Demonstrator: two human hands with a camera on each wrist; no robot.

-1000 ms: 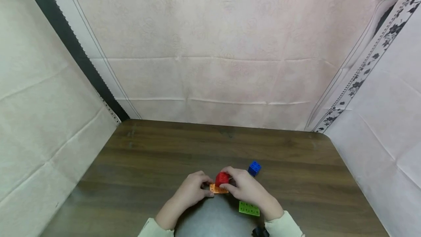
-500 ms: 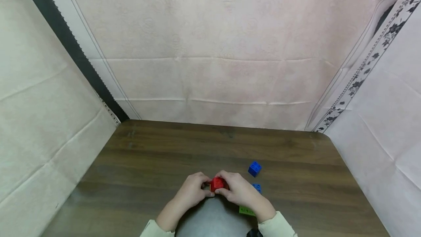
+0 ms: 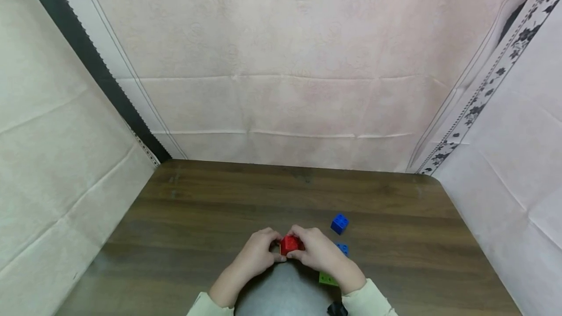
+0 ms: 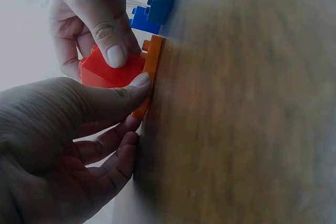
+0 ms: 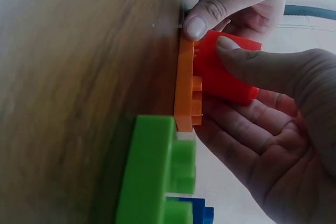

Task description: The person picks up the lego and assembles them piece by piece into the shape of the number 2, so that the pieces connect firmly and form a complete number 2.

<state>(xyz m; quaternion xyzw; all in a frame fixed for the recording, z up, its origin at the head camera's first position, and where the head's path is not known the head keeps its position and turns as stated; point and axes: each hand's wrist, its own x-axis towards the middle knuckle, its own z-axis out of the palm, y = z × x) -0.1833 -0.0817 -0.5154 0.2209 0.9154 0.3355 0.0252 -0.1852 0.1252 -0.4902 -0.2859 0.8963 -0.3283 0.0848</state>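
An orange toy brick (image 5: 185, 82), thin and studded, stands at the table surface, with a red toy brick (image 5: 239, 72) over part of its studs. The red brick looks slightly tilted; whether it is fully seated cannot be told. My left hand (image 3: 258, 253) pinches one end of the orange brick between thumb and fingers. My right hand (image 3: 322, 252) grips the red brick, its thumb on the near face and fingers behind. In the head view, the red brick and hands hide most of the orange one.
Right of the hands lie a blue brick (image 3: 339, 224), another blue brick (image 3: 343, 248) and a green brick (image 3: 327, 279), the latter two partly behind the right arm. A grey rounded shape (image 3: 285, 296) fills the bottom middle. Cloth walls (image 3: 281, 62) surround the wooden table (image 3: 210, 194).
My right hand has moved left and slightly down with the red brick, which now covers the orange one in the head view. The second blue brick came into sight. The left hand stayed put.
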